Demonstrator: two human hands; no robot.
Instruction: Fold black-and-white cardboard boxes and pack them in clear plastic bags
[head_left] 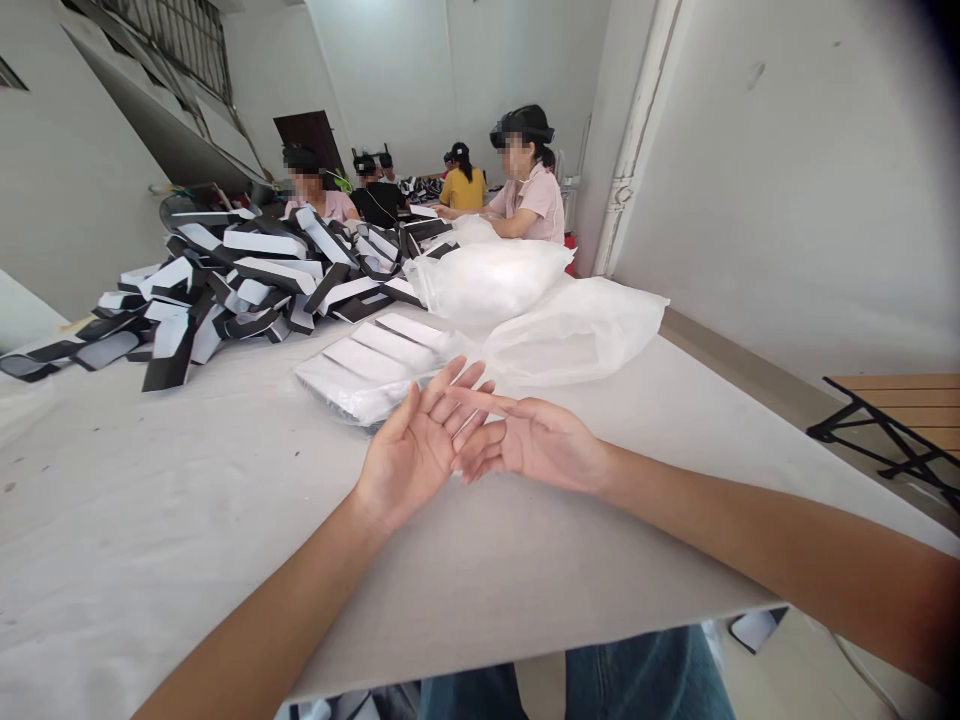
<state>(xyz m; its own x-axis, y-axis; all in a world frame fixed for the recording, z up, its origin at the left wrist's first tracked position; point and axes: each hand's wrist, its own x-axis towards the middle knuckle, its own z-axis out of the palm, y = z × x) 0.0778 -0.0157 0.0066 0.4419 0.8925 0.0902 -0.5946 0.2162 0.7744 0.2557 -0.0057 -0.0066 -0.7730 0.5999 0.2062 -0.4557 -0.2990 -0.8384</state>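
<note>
Palms turned upward, the left hand [412, 450] and right hand [532, 442] are open and empty above the white-topped bench [187, 500] at the centre of the frame. Their fingers are loosely spread, and those of the right hand cross toward the left hand's fingers. Neither hand grips anything. Nearest to them, just beyond the left hand's fingertips, a flat clear bag [367, 365] holds a row of white panels; whether the fingertips touch it cannot be told. Beyond that, toward the middle of the frame, lie two puffy white plastic bags [487, 282] [577, 332], one behind the other. A large heap of black-and-white card pieces [251, 270] sprawls across the bench from the left edge toward those bags. Farther along the bench, at upper centre, a co-worker in a pink shirt [536, 200] has both forearms forward, and other seated people [375, 195] work beyond the heap near a dark door [306, 140]. A folding wooden table [892, 410] stands at the right edge, below the bench level, and denim-covered knees [577, 690] show under the bench edge at the bottom of the frame.
</note>
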